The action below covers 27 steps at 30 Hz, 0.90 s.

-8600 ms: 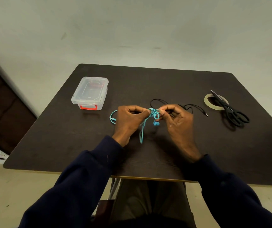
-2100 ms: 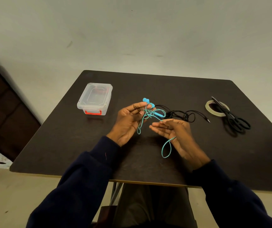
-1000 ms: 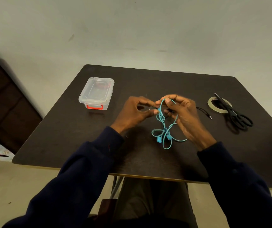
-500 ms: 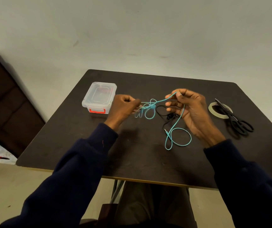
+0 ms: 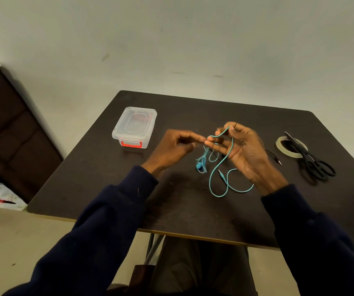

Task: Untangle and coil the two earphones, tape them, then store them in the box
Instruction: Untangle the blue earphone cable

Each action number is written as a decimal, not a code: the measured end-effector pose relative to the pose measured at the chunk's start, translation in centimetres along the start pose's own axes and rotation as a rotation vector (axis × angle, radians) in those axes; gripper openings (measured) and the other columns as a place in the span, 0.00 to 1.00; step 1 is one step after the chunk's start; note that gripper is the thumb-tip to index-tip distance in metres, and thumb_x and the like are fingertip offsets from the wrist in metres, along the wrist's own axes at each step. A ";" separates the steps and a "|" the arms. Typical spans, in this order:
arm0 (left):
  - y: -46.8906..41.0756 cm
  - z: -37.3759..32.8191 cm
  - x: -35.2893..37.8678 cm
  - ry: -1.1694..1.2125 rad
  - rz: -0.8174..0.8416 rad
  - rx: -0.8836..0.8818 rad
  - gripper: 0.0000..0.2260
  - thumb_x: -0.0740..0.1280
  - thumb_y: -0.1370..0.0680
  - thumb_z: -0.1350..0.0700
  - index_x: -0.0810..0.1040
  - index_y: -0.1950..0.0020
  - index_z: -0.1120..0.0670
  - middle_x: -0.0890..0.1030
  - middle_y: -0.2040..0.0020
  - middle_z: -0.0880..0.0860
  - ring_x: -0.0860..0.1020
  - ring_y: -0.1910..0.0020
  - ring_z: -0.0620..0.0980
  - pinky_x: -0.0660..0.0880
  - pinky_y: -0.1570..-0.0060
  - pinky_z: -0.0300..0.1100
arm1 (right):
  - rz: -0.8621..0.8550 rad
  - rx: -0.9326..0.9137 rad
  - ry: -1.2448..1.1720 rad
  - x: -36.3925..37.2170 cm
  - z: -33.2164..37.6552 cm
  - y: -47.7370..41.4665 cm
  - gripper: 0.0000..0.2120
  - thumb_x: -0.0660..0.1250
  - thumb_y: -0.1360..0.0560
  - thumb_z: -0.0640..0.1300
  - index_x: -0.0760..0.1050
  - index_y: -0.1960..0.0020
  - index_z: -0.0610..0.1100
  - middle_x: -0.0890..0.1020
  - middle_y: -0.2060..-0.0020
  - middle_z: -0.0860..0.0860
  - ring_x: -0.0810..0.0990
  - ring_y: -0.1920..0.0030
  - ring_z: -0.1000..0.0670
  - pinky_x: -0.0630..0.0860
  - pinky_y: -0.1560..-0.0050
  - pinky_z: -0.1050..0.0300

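Head view, the only feed I have: I count two hands, two earphones, one box, one tape roll and one pair of scissors, all at or above one dark table (image 5: 193, 206).

The right hand (image 5: 243, 149) is raised palm toward the camera. It grasps the teal earphone (image 5: 210, 182), whose cord is pinched up top between thumb and forefinger and draped over the fingers. From there the cord drops to the tabletop and lies in one open loop in front of that wrist, with its single plug (image 5: 220, 173) resting inside the loop. The teal earbuds (image 5: 201, 166) hang as one clump between the two hands, just above the table; I cannot separate them well enough to count them.

The left hand (image 5: 174, 146) has its fingers curled and its thumb and forefinger brought together right at the cord, almost tip to tip with the right hand's fingers. It is blurred, so I cannot tell whether it really pinches the cord.

The black earphone (image 5: 273, 155) lies on the table mostly hidden behind the right hand. Only a short run of cable and its plug show to the right.

The clear box (image 5: 134, 127), lid on and one red latch facing me, sits well apart on the left. At far right the scissors (image 5: 309, 161) lie with their blades across the tape roll (image 5: 279, 144).
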<state>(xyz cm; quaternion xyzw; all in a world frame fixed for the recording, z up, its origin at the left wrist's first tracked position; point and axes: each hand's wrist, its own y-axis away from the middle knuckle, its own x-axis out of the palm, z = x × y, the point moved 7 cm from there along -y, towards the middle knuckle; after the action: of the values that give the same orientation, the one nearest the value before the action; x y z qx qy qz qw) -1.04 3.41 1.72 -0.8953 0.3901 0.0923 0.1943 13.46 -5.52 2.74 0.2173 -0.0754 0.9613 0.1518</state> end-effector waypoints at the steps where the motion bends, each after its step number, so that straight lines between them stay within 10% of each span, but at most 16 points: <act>1: -0.1 0.1 0.5 0.038 0.029 -0.010 0.11 0.68 0.21 0.66 0.84 0.42 0.56 0.85 0.49 0.51 0.82 0.48 0.44 0.79 0.49 0.38 | 0.011 0.009 0.003 0.0 0.0 -0.1 0.10 0.54 0.16 0.35 0.73 0.52 0.38 0.80 0.59 0.42 0.84 0.54 0.40 0.83 0.47 0.41; 18: -1.2 2.9 2.8 0.071 -0.157 -0.101 0.06 0.70 0.23 0.65 0.85 0.48 0.61 0.86 0.56 0.58 0.85 0.57 0.55 0.82 0.53 0.53 | 0.108 0.144 -0.133 -0.1 -0.7 0.7 0.12 0.56 0.19 0.42 0.72 0.58 0.39 0.64 0.70 0.48 0.66 0.69 0.51 0.64 0.68 0.57; 27: 0.2 5.1 -0.9 0.020 -0.311 -0.295 0.04 0.71 0.24 0.61 0.86 0.56 0.56 0.87 0.60 0.51 0.84 0.61 0.44 0.80 0.59 0.38 | -0.145 -0.117 0.727 -5.1 0.1 2.8 0.09 0.79 0.29 0.42 0.80 0.58 0.39 0.66 0.72 0.45 0.62 0.73 0.51 0.63 0.71 0.63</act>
<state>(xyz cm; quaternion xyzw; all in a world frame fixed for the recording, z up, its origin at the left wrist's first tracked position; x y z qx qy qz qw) -1.90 6.05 -2.67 -0.9643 0.2314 0.1083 0.0693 16.95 -9.49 0.41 -0.1424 -0.0557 0.9565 0.2485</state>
